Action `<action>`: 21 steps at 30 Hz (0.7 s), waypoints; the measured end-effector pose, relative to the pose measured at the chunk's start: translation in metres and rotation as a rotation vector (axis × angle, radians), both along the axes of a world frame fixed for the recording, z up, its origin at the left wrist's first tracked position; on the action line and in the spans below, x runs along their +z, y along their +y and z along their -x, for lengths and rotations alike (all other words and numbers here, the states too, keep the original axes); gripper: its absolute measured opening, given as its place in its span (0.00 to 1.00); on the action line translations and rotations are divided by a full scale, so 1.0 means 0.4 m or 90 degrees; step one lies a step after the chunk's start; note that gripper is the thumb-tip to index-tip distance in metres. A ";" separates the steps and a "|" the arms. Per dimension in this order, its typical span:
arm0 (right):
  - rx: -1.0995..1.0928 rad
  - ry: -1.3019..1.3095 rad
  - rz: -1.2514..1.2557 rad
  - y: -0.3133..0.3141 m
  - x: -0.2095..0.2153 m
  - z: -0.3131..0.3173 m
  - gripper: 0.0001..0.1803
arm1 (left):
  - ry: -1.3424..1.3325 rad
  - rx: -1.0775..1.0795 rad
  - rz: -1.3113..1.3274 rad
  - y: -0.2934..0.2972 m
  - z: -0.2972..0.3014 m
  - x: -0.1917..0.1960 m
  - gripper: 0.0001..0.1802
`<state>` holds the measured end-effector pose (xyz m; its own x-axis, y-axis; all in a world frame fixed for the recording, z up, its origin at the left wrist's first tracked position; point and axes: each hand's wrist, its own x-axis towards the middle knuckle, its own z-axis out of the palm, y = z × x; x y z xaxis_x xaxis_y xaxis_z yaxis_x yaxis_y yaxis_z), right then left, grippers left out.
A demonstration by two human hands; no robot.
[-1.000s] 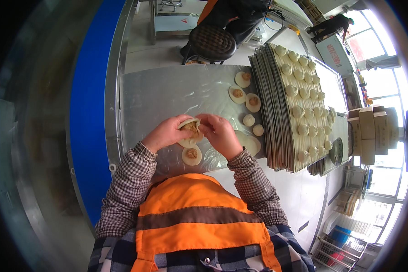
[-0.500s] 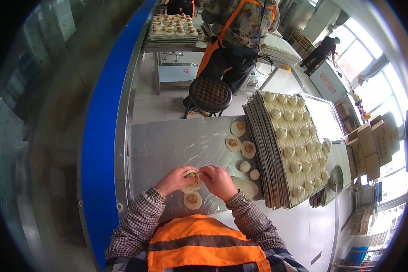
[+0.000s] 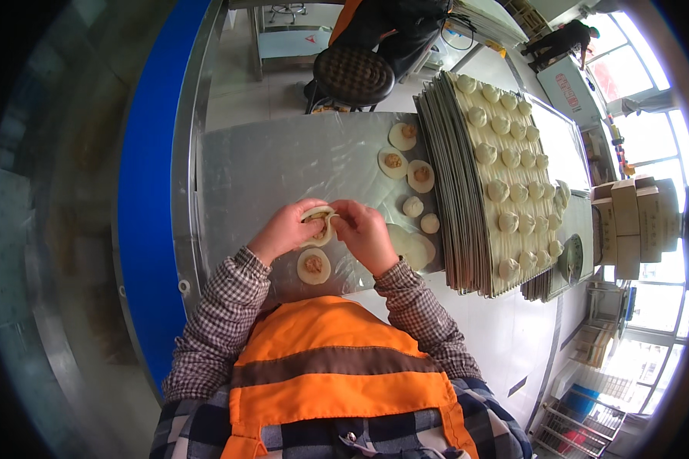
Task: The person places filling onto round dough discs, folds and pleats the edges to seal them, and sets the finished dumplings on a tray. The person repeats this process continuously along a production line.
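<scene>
My left hand (image 3: pixel 285 230) and my right hand (image 3: pixel 364 232) meet over the metal table (image 3: pixel 268 164) and together pinch one round dough wrapper with filling (image 3: pixel 318 224). Just below them lies a flat wrapper topped with brown filling (image 3: pixel 313 265). Plain flat wrappers (image 3: pixel 410 246) lie to the right of my right hand. Farther along the table are three more filled wrappers (image 3: pixel 406 157) and two shaped buns (image 3: pixel 421 214).
A stack of trays (image 3: pixel 455 191) at the right carries several rows of shaped buns (image 3: pixel 505 153). A round stool (image 3: pixel 354 75) and a seated person in orange (image 3: pixel 383 23) are beyond the table. A blue rail (image 3: pixel 149 153) runs along the left. Stacked boxes (image 3: pixel 628 222) stand at the right.
Both hands stay together on the same wrapper, working its edge. The view has shifted, and the table and trays sit differently in the picture.
</scene>
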<state>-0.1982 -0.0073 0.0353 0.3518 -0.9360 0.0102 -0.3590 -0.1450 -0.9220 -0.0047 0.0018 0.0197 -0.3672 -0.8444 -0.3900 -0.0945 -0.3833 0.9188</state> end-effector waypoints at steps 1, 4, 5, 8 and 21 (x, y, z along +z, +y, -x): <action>0.030 0.067 0.112 0.000 -0.001 -0.001 0.08 | -0.026 -0.027 0.032 -0.008 0.002 0.003 0.18; 0.056 0.097 0.197 0.004 -0.006 0.002 0.09 | -0.107 -0.119 0.001 -0.035 0.001 0.001 0.20; 0.058 0.083 0.171 0.008 -0.009 0.005 0.09 | -0.149 -0.157 -0.037 -0.041 -0.001 -0.003 0.21; 0.074 0.108 0.197 0.016 -0.017 0.014 0.07 | -0.151 -0.239 0.194 -0.042 -0.003 -0.022 0.21; 0.040 0.160 0.292 0.018 -0.035 0.031 0.11 | -0.067 0.068 -0.004 0.016 0.056 -0.061 0.15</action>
